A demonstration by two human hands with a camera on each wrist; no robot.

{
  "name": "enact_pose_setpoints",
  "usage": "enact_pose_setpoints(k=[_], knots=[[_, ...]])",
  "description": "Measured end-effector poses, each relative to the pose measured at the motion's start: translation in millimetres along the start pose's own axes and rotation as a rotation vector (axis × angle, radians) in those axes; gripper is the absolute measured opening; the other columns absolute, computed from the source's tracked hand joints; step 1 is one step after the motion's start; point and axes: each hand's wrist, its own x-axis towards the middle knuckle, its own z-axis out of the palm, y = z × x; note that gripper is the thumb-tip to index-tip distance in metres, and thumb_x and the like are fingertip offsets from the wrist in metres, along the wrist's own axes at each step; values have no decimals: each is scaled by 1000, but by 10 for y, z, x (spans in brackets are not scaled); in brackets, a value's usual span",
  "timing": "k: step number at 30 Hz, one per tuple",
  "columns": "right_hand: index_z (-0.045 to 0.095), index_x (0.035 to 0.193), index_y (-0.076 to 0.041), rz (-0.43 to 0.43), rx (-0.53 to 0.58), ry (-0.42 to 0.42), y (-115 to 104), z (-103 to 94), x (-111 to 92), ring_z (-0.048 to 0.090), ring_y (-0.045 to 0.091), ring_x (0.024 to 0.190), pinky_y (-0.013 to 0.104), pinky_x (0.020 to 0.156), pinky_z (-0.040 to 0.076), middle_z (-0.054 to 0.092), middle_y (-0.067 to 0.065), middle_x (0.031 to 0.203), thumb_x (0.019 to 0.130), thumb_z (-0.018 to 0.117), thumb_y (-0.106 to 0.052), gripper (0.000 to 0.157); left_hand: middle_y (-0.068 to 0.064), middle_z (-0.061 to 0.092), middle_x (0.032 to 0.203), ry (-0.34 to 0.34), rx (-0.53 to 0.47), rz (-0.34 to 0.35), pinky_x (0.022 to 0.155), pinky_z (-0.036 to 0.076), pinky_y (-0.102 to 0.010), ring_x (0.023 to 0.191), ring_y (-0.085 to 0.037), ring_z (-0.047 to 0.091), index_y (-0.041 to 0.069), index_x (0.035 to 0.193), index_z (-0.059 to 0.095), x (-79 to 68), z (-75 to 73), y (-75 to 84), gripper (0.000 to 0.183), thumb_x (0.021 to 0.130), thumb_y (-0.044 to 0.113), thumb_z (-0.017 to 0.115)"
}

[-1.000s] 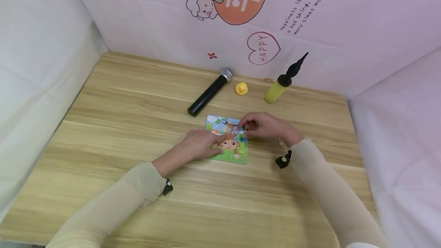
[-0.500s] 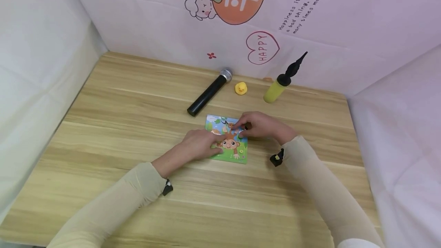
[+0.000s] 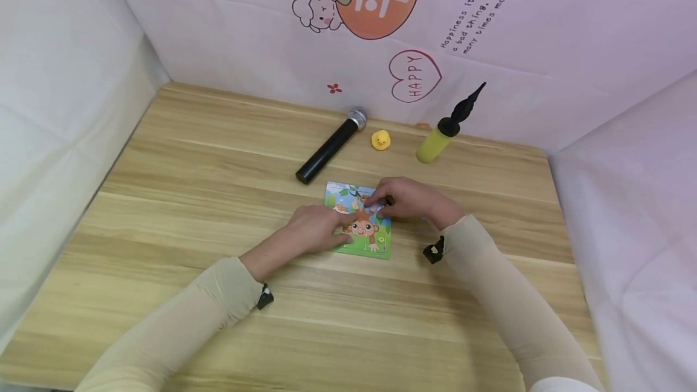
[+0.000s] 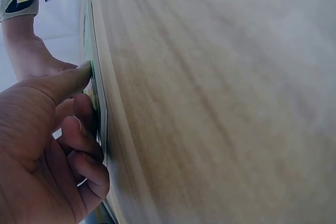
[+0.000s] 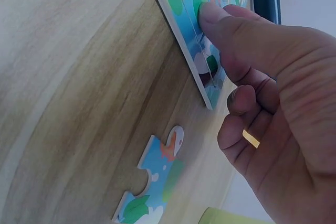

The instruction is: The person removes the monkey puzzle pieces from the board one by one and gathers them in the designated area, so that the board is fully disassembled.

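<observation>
A jigsaw puzzle [image 3: 362, 230] with a cartoon monkey lies flat mid-table. The left hand [image 3: 316, 228] rests over its left side, thumb and forefinger touching the picture; in the left wrist view, its other fingers curl by the board's edge. At the upper right of the picture, the right hand [image 3: 411, 199] has thumb and forefinger around a puzzle piece, whose outline is mostly covered. Its thumb [image 5: 214, 15] touches the surface in the right wrist view, with the remaining fingers curled. A loose puzzle piece [image 5: 157, 179] lies on the table beside the board, below the right hand.
Behind the puzzle lie a black microphone [image 3: 328, 151] and a small yellow duck [image 3: 380, 140]. A yellow hand pump [image 3: 434, 145] with a black nozzle stands at the back right. White printed cloth [image 3: 245, 35] encloses the wooden table [image 3: 348, 325] at the back and sides.
The right hand has shifted slightly left onto the puzzle over the first half second and has stayed nearly still since. The left hand keeps its place.
</observation>
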Motion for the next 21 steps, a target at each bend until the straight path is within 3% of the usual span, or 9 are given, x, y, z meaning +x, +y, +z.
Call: enact_pose_setpoints(k=[7, 10, 15, 18, 21], knots=[[78, 114, -12, 32, -26, -10, -34, -8, 17, 55, 21, 90, 37, 83, 47, 64, 1, 99, 88, 80, -7, 26, -1, 73, 112, 2, 4, -3, 49, 43, -34, 71, -17, 56, 34, 148, 54, 0, 4, 2, 56, 96, 52, 66], [76, 114, -13, 49, -32, -22, -38, -5, 28, 55, 21, 90, 37, 82, 47, 63, 2, 97, 89, 80, -7, 26, 0, 72, 95, -1, 15, -12, 49, 42, -34, 67, -15, 52, 35, 149, 53, 2, 2, 10, 57, 96, 53, 65], [75, 111, -15, 51, -70, 2, -70, -7, 21, 54, 19, 92, 36, 83, 47, 61, 1, 100, 88, 82, -8, 25, 5, 41, 60, -13, 25, -24, 46, 33, -32, 56, -12, 36, 35, 150, 50, 6, -6, 27, 59, 96, 55, 65], [78, 106, -17, 25, -151, 63, -118, -7, 13, 51, 18, 96, 36, 85, 46, 57, 1, 103, 85, 84, -9, 24, 8, 32, 57, -11, 30, -30, 45, 30, -31, 55, -11, 31, 35, 149, 50, 2, -11, 33, 60, 95, 55, 65], [80, 100, -19, 11, -256, 131, -173, -8, 15, 46, 19, 99, 34, 83, 44, 52, 0, 105, 84, 86, -13, 18, 8, 32, 57, -9, 38, -32, 45, 30, -31, 54, -11, 31, 35, 150, 49, -1, -13, 33, 61, 95, 56, 65]])
